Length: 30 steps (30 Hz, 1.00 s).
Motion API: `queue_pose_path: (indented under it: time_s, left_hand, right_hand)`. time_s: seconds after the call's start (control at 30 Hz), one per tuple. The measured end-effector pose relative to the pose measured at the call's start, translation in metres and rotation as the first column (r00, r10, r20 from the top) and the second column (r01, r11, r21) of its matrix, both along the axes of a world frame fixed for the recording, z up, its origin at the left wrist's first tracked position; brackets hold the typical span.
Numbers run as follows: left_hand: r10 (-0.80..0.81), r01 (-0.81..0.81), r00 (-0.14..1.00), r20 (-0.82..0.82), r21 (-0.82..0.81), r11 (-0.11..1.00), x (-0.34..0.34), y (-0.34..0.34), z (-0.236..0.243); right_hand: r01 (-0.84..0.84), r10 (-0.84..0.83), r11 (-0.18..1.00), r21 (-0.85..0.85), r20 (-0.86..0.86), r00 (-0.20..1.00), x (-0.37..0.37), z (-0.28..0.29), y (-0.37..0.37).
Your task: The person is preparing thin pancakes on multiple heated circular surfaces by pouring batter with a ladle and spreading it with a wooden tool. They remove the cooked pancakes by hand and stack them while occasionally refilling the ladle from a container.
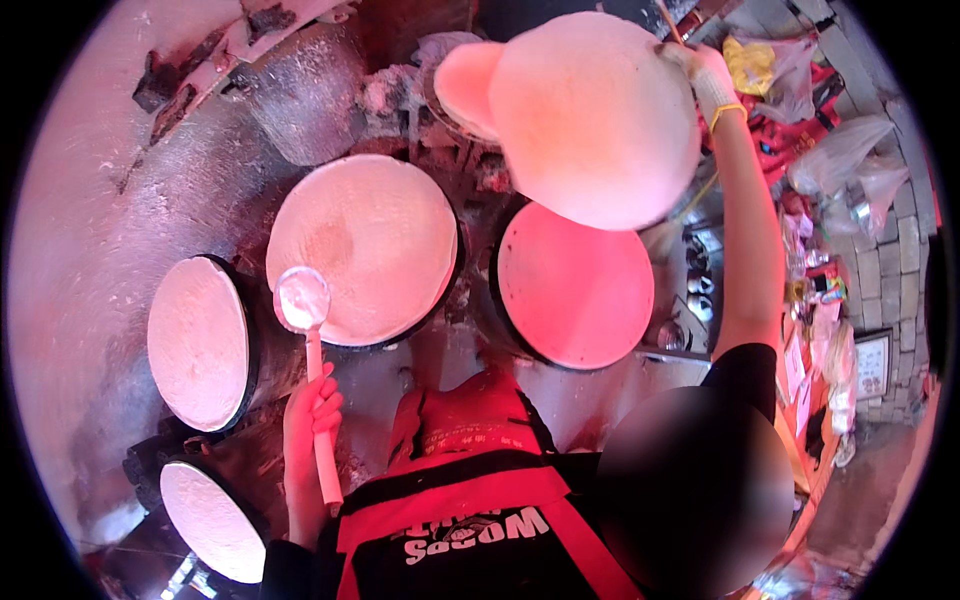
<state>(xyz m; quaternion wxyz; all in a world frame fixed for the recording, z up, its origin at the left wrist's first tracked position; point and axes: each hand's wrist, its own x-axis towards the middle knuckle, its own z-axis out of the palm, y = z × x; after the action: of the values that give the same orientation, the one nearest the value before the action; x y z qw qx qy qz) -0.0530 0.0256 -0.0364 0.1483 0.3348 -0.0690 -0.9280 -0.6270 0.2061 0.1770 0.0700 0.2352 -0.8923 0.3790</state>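
Observation:
In my left hand (318, 405) is the pale handle of a ladle (303, 297). Its round bowl, coated with whitish batter, hangs over the near left edge of a large round griddle covered by a pale pancake (375, 240). My right hand (705, 80), in a white glove with a yellow band at the wrist, reaches far forward. Its fingers close around a thin brown stick (668, 18) at the right edge of a big, pale, round pancake (600, 120). That pancake overlaps the far rim of a griddle with a pinkish surface (577, 285).
Two more round griddles with pale layers (198, 345) (212, 520) stand at my left. A smaller pale round (468, 90) shows behind the big pancake. A grey bucket-like vessel (300, 95) stands far left. Plastic bags (840, 155) and a framed sheet (872, 366) are at the right.

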Motion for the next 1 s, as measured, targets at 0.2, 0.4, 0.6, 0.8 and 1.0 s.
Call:
queue_pose_path:
  time_s: [0.2, 0.4, 0.6, 0.8, 1.0]
  left_hand:
    - [0.261, -0.258, 0.96, 0.101, -0.04, 0.965, -0.01, 0.042, 0.004]
    - [0.525, -0.517, 0.851, 0.032, 0.233, 0.824, -0.026, 0.133, 0.024]
    - [0.743, -0.708, 0.667, 0.045, 0.349, 0.614, -0.055, 0.232, 0.074]
    - [0.87, -0.727, 0.49, -0.05, 0.527, 0.44, -0.061, 0.305, 0.098]
    - [0.986, -0.752, 0.119, -0.117, 0.638, 0.167, 0.001, 0.445, 0.066]
  right_hand:
    - [0.158, 0.212, 0.753, -0.639, 0.462, 0.861, -0.107, -0.145, -0.043]
    - [0.448, 0.285, 0.594, -0.668, 0.695, 0.66, -0.176, -0.364, -0.072]
    - [0.631, 0.133, 0.571, -0.526, 0.817, 0.56, -0.143, -0.423, -0.084]
    - [0.478, 0.255, 0.632, -0.61, 0.746, 0.616, -0.136, -0.411, -0.045]
    - [-0.236, 0.589, 0.783, -0.575, 0.808, -0.015, 0.195, -0.306, 0.009]
